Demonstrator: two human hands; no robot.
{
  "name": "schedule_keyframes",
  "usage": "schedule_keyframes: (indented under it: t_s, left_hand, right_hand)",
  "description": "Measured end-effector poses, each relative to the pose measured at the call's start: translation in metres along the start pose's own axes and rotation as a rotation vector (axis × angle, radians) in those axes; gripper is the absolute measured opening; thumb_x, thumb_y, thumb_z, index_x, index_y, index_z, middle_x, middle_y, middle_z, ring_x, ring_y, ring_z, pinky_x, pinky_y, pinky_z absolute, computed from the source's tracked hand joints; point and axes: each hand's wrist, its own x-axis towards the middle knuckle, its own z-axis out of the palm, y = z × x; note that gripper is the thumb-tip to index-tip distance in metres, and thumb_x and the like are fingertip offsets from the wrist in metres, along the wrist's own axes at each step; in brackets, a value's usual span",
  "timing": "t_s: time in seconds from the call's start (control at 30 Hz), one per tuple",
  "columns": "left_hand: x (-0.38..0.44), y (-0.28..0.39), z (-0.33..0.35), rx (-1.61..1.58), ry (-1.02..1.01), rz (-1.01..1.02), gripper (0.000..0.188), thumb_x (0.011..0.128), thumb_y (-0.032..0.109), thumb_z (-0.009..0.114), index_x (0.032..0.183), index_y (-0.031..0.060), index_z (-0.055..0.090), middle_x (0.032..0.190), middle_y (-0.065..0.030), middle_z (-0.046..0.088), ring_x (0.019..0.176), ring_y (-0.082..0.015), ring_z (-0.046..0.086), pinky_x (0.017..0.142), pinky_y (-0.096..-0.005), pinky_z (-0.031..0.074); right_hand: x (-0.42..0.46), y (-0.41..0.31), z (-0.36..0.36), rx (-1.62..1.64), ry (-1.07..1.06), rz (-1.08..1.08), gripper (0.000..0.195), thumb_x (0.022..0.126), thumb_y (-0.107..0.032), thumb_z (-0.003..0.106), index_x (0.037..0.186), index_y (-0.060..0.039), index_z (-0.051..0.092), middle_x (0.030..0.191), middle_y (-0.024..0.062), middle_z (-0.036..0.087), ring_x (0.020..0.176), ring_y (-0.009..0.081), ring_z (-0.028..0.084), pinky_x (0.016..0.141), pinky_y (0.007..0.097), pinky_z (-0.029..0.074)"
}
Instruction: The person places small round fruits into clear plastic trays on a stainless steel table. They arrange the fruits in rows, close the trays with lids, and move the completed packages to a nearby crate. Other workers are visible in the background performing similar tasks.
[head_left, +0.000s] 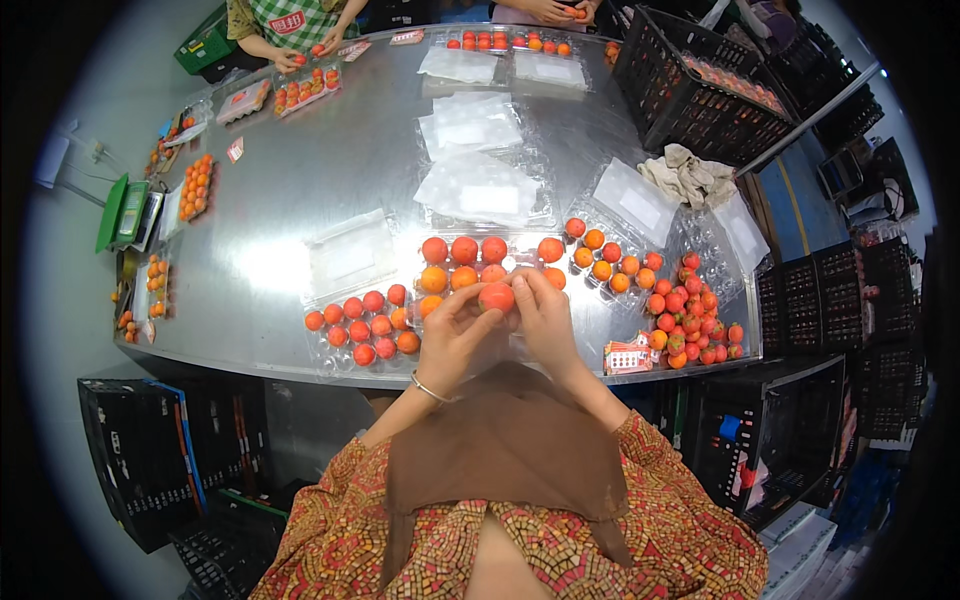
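My left hand (459, 330) and my right hand (541, 311) together hold one red-orange tomato (496, 298) close above the near edge of the metal table. Just beyond them is a clear plastic tray with rows of tomatoes (464, 250), partly hidden by my hands. To the left, another clear tray holds red and orange tomatoes (359, 330). On the right a tilted clear tray holds more tomatoes (602, 270). A heap of loose tomatoes, some greenish, (690, 319) lies near the right corner, beside a stack of printed cards (628, 355).
Stacked clear trays with white sheets (480, 187) stand mid-table. A crumpled cloth (686, 176) lies right, near a black plastic crate (701, 94). A green scale (131, 214) is at left. Across the table, a person in a checked apron (296, 26) handles tomatoes; another person's hands (559, 10) hold some too.
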Motion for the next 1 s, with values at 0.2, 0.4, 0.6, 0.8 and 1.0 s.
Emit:
schedule_keyframes:
  t_s: [0.2, 0.4, 0.6, 0.8, 1.0]
  left_hand:
    - [0.002, -0.004, -0.002, -0.14, 0.015, -0.039, 0.041, 0.095, 0.004, 0.069, 0.134, -0.004, 0.056, 0.125, -0.0108, 0.064, 0.114, -0.0178, 0.064, 0.095, -0.0301, 0.056]
    - [0.001, 0.01, 0.004, -0.08, 0.091, 0.04, 0.042, 0.093, 0.003, 0.072, 0.131, -0.0032, 0.055, 0.124, -0.0117, 0.063, 0.111, -0.0163, 0.065, 0.095, -0.0296, 0.054]
    - [0.002, 0.0, -0.004, 0.412, 0.079, 0.283, 0.054, 0.085, -0.006, 0.073, 0.134, 0.004, 0.053, 0.13, -0.0077, 0.057, 0.113, -0.0172, 0.062, 0.095, -0.0309, 0.053]
    - [0.002, 0.009, 0.006, 0.464, 0.115, 0.368, 0.058, 0.084, -0.011, 0.065, 0.138, 0.0073, 0.05, 0.126, -0.0072, 0.055, 0.109, -0.0156, 0.06, 0.092, -0.0291, 0.053]
    - [-0.005, -0.003, -0.011, 0.385, 0.207, 0.25, 0.054, 0.09, -0.009, 0.063, 0.14, 0.0061, 0.05, 0.122, -0.0066, 0.054, 0.104, -0.0121, 0.058, 0.085, -0.0248, 0.053]
  right_hand:
    - [-0.002, 0.008, -0.004, 0.169, -0.037, 0.069, 0.02, 0.107, -0.016, 0.048, 0.105, -0.0021, 0.063, 0.065, 0.0008, 0.059, 0.059, 0.0065, 0.055, 0.055, 0.0242, 0.042]
    - [-0.004, 0.011, -0.007, 0.153, -0.042, 0.057, 0.018, 0.106, -0.017, 0.052, 0.11, -0.0019, 0.062, 0.07, 0.0016, 0.063, 0.063, 0.0058, 0.056, 0.059, 0.0228, 0.044]
    - [-0.008, -0.011, -0.005, 0.223, -0.152, 0.172, 0.022, 0.102, -0.021, 0.064, 0.113, -0.0023, 0.062, 0.09, 0.0025, 0.069, 0.079, 0.0067, 0.062, 0.069, 0.0219, 0.047]
    - [-0.006, -0.005, -0.01, 0.206, -0.191, -0.024, 0.034, 0.093, -0.011, 0.073, 0.123, -0.0023, 0.062, 0.115, 0.0054, 0.067, 0.102, 0.0126, 0.064, 0.084, 0.027, 0.051]
    - [-0.007, 0.004, -0.037, 0.336, -0.043, 0.022, 0.049, 0.088, 0.002, 0.072, 0.133, -0.0026, 0.055, 0.12, 0.0051, 0.064, 0.108, 0.0144, 0.061, 0.094, 0.0299, 0.051]
